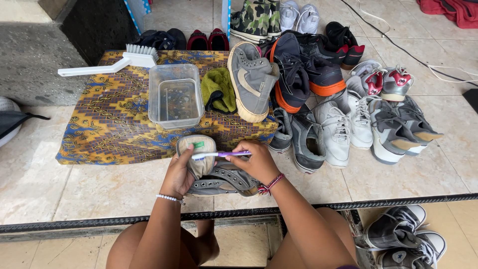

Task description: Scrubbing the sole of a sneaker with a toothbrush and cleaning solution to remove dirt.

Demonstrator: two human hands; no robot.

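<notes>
My left hand [178, 175] grips a grey high-top sneaker [219, 180] at its beige toe cap, holding it tipped up at the near edge of a patterned cloth [109, 124]. My right hand [259, 162] holds a purple and white toothbrush [221, 154] laid sideways, with its head against the toe cap. A beaded bracelet is on my left wrist and a red woven band on my right. The matching grey sneaker [251, 79] lies sole up on the cloth behind.
On the cloth stand a clear plastic tub of water [175, 94], a green rag [218, 89] and a white long-handled brush [117, 62]. Several pairs of sneakers crowd the tiled floor to the right and behind. Two more grey sneakers [403, 239] sit below the ledge at lower right.
</notes>
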